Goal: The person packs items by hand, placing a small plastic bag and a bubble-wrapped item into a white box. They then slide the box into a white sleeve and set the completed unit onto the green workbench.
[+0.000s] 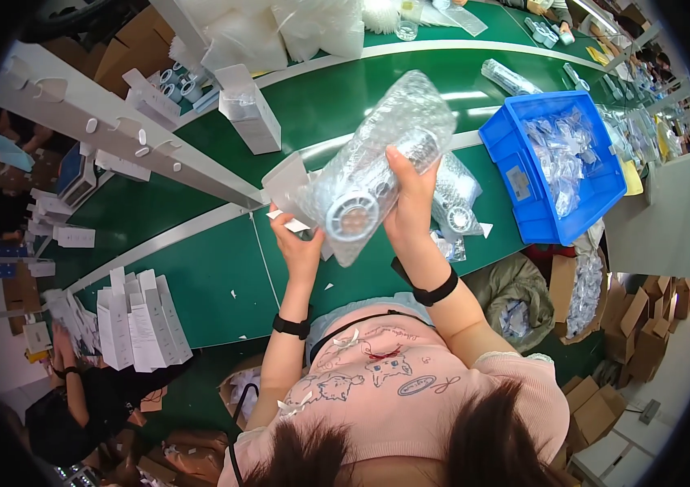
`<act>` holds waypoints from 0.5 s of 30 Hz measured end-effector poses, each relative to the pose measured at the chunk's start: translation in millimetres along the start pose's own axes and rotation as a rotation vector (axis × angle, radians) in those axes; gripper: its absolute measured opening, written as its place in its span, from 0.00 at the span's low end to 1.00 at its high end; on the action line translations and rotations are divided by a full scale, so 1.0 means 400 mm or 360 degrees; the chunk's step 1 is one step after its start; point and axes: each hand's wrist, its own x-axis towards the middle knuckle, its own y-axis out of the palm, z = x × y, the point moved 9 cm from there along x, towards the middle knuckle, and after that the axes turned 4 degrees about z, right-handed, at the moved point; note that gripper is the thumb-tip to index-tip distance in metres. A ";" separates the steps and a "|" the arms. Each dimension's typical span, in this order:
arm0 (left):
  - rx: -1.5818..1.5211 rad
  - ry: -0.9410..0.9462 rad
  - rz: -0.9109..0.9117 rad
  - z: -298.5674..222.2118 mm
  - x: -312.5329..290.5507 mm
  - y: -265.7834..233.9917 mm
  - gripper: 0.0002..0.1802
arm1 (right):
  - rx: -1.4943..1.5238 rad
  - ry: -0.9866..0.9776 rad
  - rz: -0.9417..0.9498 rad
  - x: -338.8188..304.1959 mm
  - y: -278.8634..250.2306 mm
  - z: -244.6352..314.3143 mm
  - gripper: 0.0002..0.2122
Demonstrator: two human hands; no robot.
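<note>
My right hand (411, 199) grips a bubble-wrapped device (373, 174) in a clear bag, held tilted above the green bench. A round, spoked pale-blue end shows at its lower left. My left hand (299, 247) pinches a white cardboard box (286, 185) by a flap, beside the device's lower end; the device hides much of this box. Another bubble-wrapped device (456, 199) lies on the bench just right of my right wrist, with small clear packets (448, 246) beneath it.
A blue bin (515, 183) of clear packets stands to the right. White boxes (138, 325) stand grouped at the left, and another white box (252, 122) is upright farther back. A metal post (130, 130) crosses the left side. A person's arm (69, 377) shows at lower left.
</note>
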 end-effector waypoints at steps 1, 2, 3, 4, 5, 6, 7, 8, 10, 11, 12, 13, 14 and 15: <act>-0.0028 0.0024 -0.0007 -0.009 -0.001 0.005 0.33 | -0.0056 0.0016 -0.0034 0.005 -0.007 -0.017 0.32; -0.0062 0.0044 -0.0006 -0.021 -0.013 0.017 0.32 | -0.0121 0.0028 -0.0075 0.008 -0.021 -0.030 0.32; -0.0065 0.0039 0.0002 -0.022 -0.026 0.028 0.32 | -0.0182 0.0047 -0.0118 0.010 -0.035 -0.053 0.31; -0.0025 0.0061 -0.0065 -0.023 -0.047 0.031 0.32 | -0.0187 0.0045 -0.0128 0.007 -0.044 -0.080 0.31; 0.0015 0.0095 -0.0127 -0.022 -0.063 0.032 0.32 | -0.0522 -0.0175 -0.0097 0.002 -0.040 -0.082 0.31; 0.0052 0.0135 -0.0180 -0.026 -0.072 0.030 0.32 | -0.0857 -0.0401 -0.0076 -0.010 -0.033 -0.079 0.31; 0.0046 0.0148 -0.0153 -0.024 -0.074 0.037 0.32 | -0.0857 -0.0418 -0.0101 -0.023 -0.052 -0.108 0.31; 0.0002 0.0184 -0.0154 -0.026 -0.078 0.041 0.32 | -0.1177 -0.0779 0.0060 -0.059 -0.028 -0.104 0.29; -0.0098 0.0245 -0.0151 -0.028 -0.093 0.057 0.33 | -0.1523 -0.1141 0.0208 -0.118 -0.008 -0.073 0.27; -0.0097 0.0234 -0.0146 -0.022 -0.105 0.056 0.33 | -0.1833 -0.1113 0.0507 -0.139 0.032 -0.082 0.26; -0.0154 0.0160 -0.0177 -0.001 -0.107 0.048 0.33 | -0.2136 -0.1078 0.0806 -0.156 0.061 -0.097 0.24; -0.0209 0.0083 -0.0210 0.021 -0.110 0.038 0.34 | -0.2429 -0.1023 0.1116 -0.178 0.069 -0.122 0.23; -0.0263 0.0016 -0.0245 0.045 -0.104 0.026 0.34 | -0.2387 -0.0908 0.1091 -0.176 0.031 -0.102 0.21; -0.0263 0.0013 -0.0241 0.062 -0.105 0.011 0.34 | -0.2342 -0.0784 0.1071 -0.176 -0.023 -0.076 0.20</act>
